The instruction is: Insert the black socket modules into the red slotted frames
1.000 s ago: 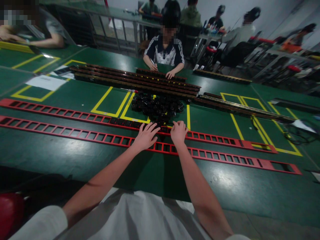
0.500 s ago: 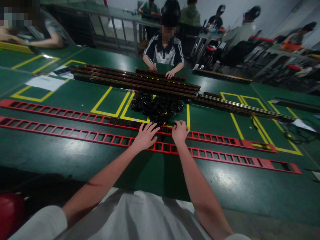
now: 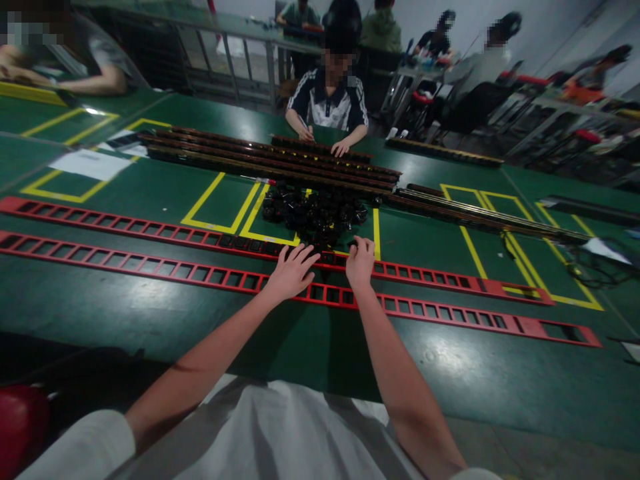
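Observation:
My left hand (image 3: 291, 272) lies with fingers spread over the far red slotted frame (image 3: 165, 232). My right hand (image 3: 360, 263) is closed at the same frame, its fingertips pinched around a small black part (image 3: 353, 245) that is mostly hidden. Square black pieces (image 3: 241, 243) fill several slots left of my left hand, and more dark pieces sit between the hands. Just beyond is a heap of small black parts (image 3: 317, 210). A second red slotted frame (image 3: 200, 272) runs parallel on the near side, passing under my forearms.
Long dark rails (image 3: 225, 157) lie stacked behind the heap, and thinner rails (image 3: 480, 212) extend right. Across the green table (image 3: 400, 373) a co-worker (image 3: 327, 100) holds a pen over the rails. White paper (image 3: 90, 165) lies at left, black cables (image 3: 590, 260) at right.
My right hand has shifted slightly, its fingers turning a little up and leftward, and the dark part at its fingertips shows more. My left hand stays in place.

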`<state>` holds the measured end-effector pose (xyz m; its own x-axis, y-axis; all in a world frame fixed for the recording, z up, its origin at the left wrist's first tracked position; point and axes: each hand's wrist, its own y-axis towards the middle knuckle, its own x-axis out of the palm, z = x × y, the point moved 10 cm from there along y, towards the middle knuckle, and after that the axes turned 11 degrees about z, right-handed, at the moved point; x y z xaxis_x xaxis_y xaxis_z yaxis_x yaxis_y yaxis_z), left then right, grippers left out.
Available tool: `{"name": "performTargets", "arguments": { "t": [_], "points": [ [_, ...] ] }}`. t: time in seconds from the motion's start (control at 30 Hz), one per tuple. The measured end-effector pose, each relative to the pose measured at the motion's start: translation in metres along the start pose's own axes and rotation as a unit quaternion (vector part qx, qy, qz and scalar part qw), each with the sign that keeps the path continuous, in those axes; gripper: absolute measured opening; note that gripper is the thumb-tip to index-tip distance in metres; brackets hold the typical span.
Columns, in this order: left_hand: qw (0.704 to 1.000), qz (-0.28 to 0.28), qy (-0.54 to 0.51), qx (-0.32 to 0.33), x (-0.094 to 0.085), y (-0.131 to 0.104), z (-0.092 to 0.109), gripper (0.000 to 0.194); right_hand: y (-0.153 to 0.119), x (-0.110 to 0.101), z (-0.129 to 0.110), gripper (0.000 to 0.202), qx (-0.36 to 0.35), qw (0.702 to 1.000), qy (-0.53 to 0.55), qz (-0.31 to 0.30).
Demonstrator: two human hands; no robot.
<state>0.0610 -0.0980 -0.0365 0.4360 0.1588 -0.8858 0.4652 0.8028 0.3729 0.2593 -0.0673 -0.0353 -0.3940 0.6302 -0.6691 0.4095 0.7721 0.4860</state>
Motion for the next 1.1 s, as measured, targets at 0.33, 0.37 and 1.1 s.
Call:
{"name": "performTargets", "arguments": {
  "t": [0.33,0.37,1.1],
  "points": [
    [1.000,-0.005,-0.005,-0.006,-0.0003,0.0000,-0.0011,0.052,0.0001,0.0017,0.0009,0.036,-0.003,0.999,0.041,-0.007],
    [1.000,-0.005,-0.004,-0.006,-0.0002,0.0000,-0.0011,0.052,-0.0001,0.0023,0.0003,0.038,-0.007,0.999,0.035,-0.011],
    [1.000,-0.011,-0.003,-0.008,0.0020,-0.0001,-0.0014,0.053,-0.0011,0.0036,0.0012,0.021,0.007,0.999,0.011,-0.037]
  ]
}}
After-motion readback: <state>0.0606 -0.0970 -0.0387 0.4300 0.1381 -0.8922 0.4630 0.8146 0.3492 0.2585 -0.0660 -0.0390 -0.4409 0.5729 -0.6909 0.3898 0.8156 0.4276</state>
